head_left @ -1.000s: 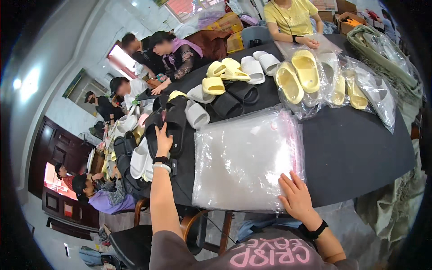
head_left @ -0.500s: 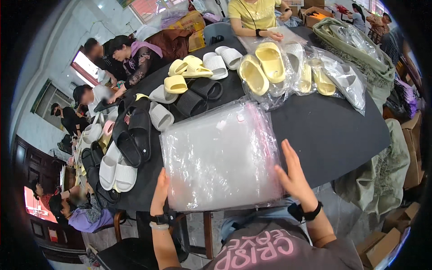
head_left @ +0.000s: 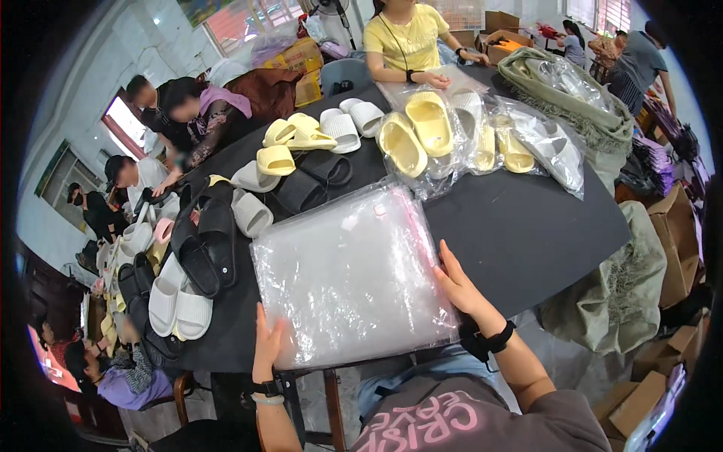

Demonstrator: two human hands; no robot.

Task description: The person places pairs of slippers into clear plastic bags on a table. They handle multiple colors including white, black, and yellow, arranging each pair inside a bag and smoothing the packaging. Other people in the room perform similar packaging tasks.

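i look down at a dark table (head_left: 527, 233). a stack of clear, shiny plastic bags (head_left: 343, 282) lies flat at its near edge, right in front of me, with a pinkish strip along the right side. my left hand (head_left: 267, 343) is at the stack's lower left edge; the plastic and blur obscure its fingers, so i cannot tell whether it grips. my right hand (head_left: 461, 290) is at the right edge, open, its fingers extended and the fingertips beside the pinkish strip. both wrists wear dark bands.

left of the stack lie black slippers (head_left: 218, 237), with white slippers (head_left: 193, 313) nearer me. just beyond the stack are a gray slipper (head_left: 251, 214) and another black pair (head_left: 301, 192), then yellow slippers (head_left: 276, 160). farther right, a yellow pair (head_left: 403, 147) sits in clear plastic. across the table is a person in a yellow shirt (head_left: 407, 45); more people are along the left side.
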